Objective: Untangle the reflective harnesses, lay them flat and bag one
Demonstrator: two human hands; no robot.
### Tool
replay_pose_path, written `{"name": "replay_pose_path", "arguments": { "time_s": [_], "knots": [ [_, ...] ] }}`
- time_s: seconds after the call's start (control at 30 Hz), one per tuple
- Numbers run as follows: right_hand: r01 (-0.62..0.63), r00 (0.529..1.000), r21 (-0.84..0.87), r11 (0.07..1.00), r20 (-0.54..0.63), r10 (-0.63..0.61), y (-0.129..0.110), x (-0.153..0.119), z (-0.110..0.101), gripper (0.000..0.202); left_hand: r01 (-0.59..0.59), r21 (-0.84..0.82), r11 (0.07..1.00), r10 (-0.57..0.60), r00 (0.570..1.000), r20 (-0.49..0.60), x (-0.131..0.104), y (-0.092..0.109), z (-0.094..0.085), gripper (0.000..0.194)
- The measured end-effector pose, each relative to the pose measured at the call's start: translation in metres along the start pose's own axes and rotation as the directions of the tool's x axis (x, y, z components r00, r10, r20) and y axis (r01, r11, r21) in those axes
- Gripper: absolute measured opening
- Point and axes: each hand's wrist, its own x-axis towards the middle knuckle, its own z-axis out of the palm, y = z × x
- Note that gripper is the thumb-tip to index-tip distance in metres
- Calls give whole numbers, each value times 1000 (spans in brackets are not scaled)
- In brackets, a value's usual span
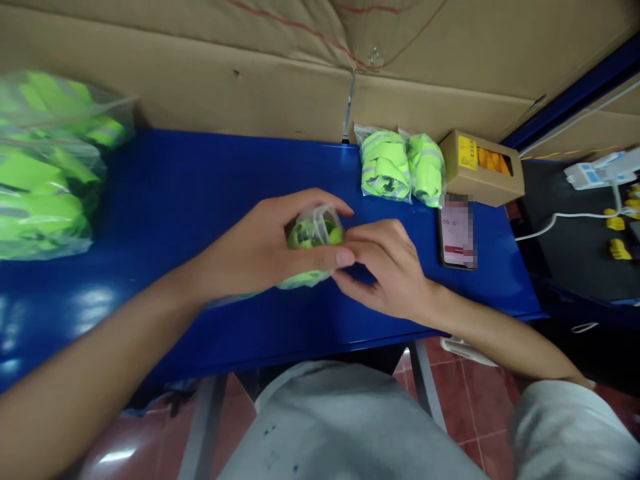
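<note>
My left hand (270, 240) is wrapped around a clear plastic bag (315, 230) with a rolled neon-green item in it, above the blue table (200, 180). Thumb and fingers lie on either side of the bag. At the bag's right end, my right hand (390, 267) has its fingertips pressed together, touching the bag's edge beside my left thumb. What exactly those fingertips pinch is partly hidden.
Large bags of neon-green items (45, 173) lie at the left. Two smaller filled bags (385, 167) stand at the back beside a cardboard box (480, 167). A phone (456, 233) lies before the box. A white power strip (600, 172) and cable are at the right.
</note>
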Motion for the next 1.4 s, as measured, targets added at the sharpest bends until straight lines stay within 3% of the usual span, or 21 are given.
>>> {"name": "replay_pose_path", "arguments": {
  "time_s": [0.1,0.17,0.3,0.4,0.5,0.57,0.63,0.77,0.83,0.9,0.97,1.03,1.1,1.2,1.27,1.33,1.4],
  "knots": [
    [-101,995,210,972,19,99,-2,0,6,41,94,-92,991,-102,991,-86,5,3,1,49],
    [-143,989,257,956,-3,148,-2,2,6,47,135,-197,971,-156,983,-93,9,5,6,46],
    [-295,947,393,871,-4,323,0,15,-3,32,224,-517,826,-253,967,16,14,5,23,53],
    [-457,875,560,691,145,462,6,24,-5,21,325,-693,644,-306,939,157,9,-9,37,64],
    [-596,776,656,463,321,543,17,21,3,21,433,-736,521,-340,896,287,2,-28,45,69],
    [-654,716,687,317,426,552,24,14,10,24,469,-690,552,-338,882,329,0,-35,45,65],
    [-658,707,709,252,466,532,29,8,14,22,475,-598,645,-341,880,331,0,-38,42,57],
    [-604,767,705,373,388,510,34,5,6,11,446,-470,762,-408,894,188,0,-34,36,49],
    [-600,783,637,483,348,515,36,8,-2,9,422,-483,767,-413,901,131,-2,-32,38,49],
    [-610,788,557,564,352,505,36,9,-10,10,422,-520,742,-413,900,141,-4,-31,43,51],
    [-673,739,520,526,453,499,35,7,-12,16,451,-538,712,-425,887,182,-5,-30,50,47],
    [-755,655,509,413,561,506,33,3,-10,24,482,-543,688,-439,872,217,-6,-28,54,37],
    [-775,629,510,373,568,531,29,0,-6,28,509,-559,655,-459,855,242,-7,-27,55,31],
    [-669,744,529,522,468,477,22,-4,-5,22,510,-597,619,-495,844,208,-9,-26,52,33],
    [-555,828,538,635,429,360,19,-6,-7,38,481,-593,646,-501,853,145,-10,-27,51,31],
    [-452,876,525,721,416,246,18,-8,-8,62,431,-565,703,-467,880,90,-12,-29,51,26],
    [-388,887,495,777,430,169,18,-9,-7,70,377,-550,745,-410,910,68,-12,-31,53,24]
  ]
}}
